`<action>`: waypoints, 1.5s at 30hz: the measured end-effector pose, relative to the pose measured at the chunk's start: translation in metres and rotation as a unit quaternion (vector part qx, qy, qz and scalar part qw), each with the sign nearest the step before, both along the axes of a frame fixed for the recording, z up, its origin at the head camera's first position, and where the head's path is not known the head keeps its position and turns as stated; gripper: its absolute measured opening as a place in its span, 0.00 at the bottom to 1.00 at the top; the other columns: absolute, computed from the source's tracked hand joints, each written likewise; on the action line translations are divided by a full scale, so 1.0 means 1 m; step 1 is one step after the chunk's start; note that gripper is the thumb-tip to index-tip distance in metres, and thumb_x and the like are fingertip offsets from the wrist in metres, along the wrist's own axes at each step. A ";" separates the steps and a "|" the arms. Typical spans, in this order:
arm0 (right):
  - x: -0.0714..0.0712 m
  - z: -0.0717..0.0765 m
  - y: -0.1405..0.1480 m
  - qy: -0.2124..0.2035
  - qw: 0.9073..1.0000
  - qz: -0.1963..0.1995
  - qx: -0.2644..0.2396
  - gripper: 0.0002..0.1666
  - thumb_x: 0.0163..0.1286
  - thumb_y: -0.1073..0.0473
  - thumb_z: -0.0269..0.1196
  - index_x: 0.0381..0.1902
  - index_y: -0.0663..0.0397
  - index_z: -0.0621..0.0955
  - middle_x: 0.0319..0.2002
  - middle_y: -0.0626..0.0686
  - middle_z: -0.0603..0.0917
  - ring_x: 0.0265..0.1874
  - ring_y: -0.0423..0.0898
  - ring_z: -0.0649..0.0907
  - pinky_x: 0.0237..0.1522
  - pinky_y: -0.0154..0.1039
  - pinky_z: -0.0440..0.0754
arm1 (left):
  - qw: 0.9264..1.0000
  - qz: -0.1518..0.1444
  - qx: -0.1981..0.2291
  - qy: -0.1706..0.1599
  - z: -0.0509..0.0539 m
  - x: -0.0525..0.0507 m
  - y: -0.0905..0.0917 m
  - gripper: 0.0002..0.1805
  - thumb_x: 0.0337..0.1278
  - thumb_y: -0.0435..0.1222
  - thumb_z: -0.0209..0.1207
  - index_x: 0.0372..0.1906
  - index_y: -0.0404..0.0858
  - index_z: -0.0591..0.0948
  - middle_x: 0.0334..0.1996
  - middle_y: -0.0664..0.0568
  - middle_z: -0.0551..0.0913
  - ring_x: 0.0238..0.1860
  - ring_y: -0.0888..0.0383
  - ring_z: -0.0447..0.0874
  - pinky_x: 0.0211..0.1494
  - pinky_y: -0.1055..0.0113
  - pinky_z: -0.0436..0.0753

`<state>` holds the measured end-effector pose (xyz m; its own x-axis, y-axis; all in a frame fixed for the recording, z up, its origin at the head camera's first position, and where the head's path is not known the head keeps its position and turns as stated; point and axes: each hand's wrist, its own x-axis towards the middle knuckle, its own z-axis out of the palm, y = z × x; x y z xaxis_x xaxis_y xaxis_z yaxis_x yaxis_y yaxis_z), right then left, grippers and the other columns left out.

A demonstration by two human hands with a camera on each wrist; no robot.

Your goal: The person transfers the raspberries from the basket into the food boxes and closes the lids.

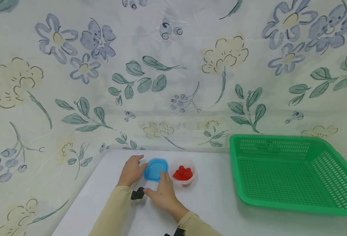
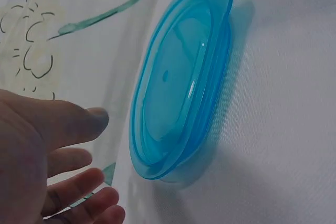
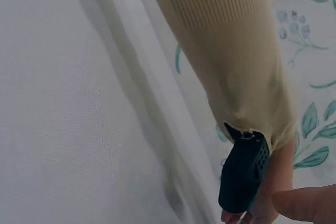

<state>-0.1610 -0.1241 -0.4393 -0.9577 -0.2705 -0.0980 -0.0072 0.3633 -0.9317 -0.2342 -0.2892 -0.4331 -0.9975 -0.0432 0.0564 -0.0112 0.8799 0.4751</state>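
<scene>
A translucent blue plastic lid with a small tab lies flat on the white table. My left hand is at its left side, with loosely extended fingers; in the left wrist view, a gap shows between the thumb and the lid. From the near side, my right hand reaches over the lid's right edge, fingers stretched out; whether they touch it I cannot tell. Just right of the lid stands a clear round container with several small red pieces inside.
A large green plastic basket stands at the right of the white table. Floral cloth hangs behind and along the left side. A dark wrist camera sits at the left sleeve's cuff.
</scene>
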 end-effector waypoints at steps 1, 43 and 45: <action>-0.001 0.000 -0.002 -0.006 1.000 -0.006 0.005 0.53 0.66 0.51 0.69 0.75 0.72 0.55 0.75 0.72 0.53 0.72 0.71 0.57 0.64 0.72 0.65 | 1.000 -0.005 -0.004 -0.001 0.000 -0.001 0.000 0.26 0.67 0.37 0.59 0.64 0.24 0.74 0.60 0.29 0.75 0.57 0.35 0.79 0.61 0.43 0.77; 0.008 0.023 -0.006 0.020 0.998 -0.034 -0.044 0.51 0.64 0.52 0.68 0.75 0.67 0.56 0.75 0.69 0.52 0.67 0.66 0.60 0.60 0.69 0.72 | 0.996 0.053 0.048 0.063 0.006 0.024 0.002 0.17 0.70 0.30 0.53 0.59 0.30 0.81 0.52 0.36 0.82 0.47 0.45 0.82 0.48 0.50 0.83; 0.010 0.023 -0.004 0.027 0.998 -0.037 -0.050 0.51 0.64 0.52 0.68 0.75 0.67 0.57 0.74 0.68 0.53 0.66 0.65 0.61 0.60 0.68 0.72 | 0.995 0.059 0.053 0.067 0.008 0.027 0.004 0.17 0.71 0.30 0.53 0.59 0.30 0.80 0.52 0.37 0.82 0.46 0.46 0.81 0.48 0.51 0.83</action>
<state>-0.1512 -0.1285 -0.4158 -0.9786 -0.2045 -0.0211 -0.0355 0.2692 -0.9624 -0.2072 -0.2855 -0.4249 -0.9690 -0.1726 0.1765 -0.0424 0.8206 0.5699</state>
